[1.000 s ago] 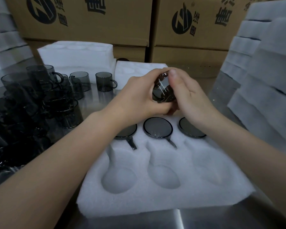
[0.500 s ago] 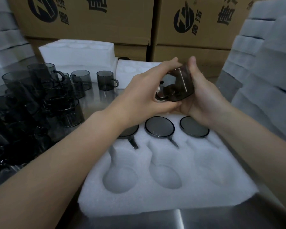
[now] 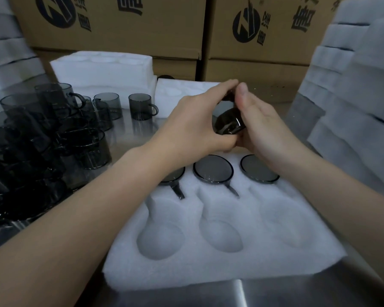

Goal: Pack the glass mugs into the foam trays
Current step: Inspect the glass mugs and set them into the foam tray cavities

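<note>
1. Turned since half a second ago, the held mug (image 3: 228,122) now presents a dark round end to the camera where its side wall was shown, and it has been brought slightly lower between the palms.
2. It is kept in the air above the far part of the foam tray (image 3: 231,260), over the row already filled, and no contact with the foam is seen.
3. It is gripped from both sides. The left hand (image 3: 193,127) is curled over its top and near side, and the right hand (image 3: 262,131) is closed against the other side with the thumb laid on top (the fingers beneath are hidden).
4. Thin smoked glass is judged stiff, light, slick and breakable. Hold is best taken round the body wall, not the rim, with the handle left free to be lined up with a slot.
5. Three seated mugs (image 3: 213,170) fill the far row, and two handles are seen lying in their slots. Three empty pockets (image 3: 222,238) remain in the near row.
6. Loose mugs (image 3: 84,149) are crowded on the steel table (image 3: 275,293) at the left. Foam stacks (image 3: 353,96) are piled at the right and cardboard boxes (image 3: 142,41) behind.
</note>
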`<state>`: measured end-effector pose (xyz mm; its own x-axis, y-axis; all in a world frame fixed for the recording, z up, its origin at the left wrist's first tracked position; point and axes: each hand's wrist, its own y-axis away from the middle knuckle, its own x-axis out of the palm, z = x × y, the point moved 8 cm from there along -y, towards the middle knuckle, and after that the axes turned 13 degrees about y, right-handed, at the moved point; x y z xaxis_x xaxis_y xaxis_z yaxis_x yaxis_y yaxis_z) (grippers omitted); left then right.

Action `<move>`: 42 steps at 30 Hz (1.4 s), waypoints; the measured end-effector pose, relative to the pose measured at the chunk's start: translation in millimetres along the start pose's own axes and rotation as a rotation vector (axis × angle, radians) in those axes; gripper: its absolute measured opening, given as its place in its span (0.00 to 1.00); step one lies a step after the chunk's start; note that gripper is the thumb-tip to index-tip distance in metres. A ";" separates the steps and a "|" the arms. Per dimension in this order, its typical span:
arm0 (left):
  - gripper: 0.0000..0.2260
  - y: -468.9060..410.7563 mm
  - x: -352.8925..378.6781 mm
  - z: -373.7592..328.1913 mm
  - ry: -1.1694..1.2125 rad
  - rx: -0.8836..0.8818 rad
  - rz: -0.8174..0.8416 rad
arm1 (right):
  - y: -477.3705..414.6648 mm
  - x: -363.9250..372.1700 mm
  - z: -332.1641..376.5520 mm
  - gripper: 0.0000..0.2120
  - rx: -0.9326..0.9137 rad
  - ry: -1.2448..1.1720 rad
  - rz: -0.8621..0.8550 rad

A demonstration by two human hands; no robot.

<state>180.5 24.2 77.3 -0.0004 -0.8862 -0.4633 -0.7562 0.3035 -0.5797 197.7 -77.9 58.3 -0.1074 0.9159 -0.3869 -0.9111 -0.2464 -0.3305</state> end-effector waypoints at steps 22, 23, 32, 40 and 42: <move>0.34 7.3 4.0 -29.3 0.049 0.278 0.064 | -2.9 5.2 -12.8 0.27 0.178 -0.595 0.301; 0.35 6.5 1.8 -27.2 0.047 0.264 0.056 | -3.5 5.9 -10.1 0.28 0.137 -0.571 0.323; 0.39 1.2 -1.1 -8.1 0.054 0.066 0.037 | -2.4 -6.1 -2.6 0.21 -0.102 -0.181 0.059; 0.47 -3.0 4.1 8.5 0.050 -0.120 -0.014 | 4.5 -13.1 15.5 0.22 -0.238 0.183 -0.115; 0.44 -1.7 5.1 7.7 0.094 -0.113 -0.014 | 5.3 -14.0 12.5 0.19 -0.184 0.131 -0.107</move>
<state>186.8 21.8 70.7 -0.0464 -0.9207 -0.3876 -0.8252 0.2540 -0.5045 189.4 -88.1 72.7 0.0496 0.8939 -0.4456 -0.8256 -0.2144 -0.5219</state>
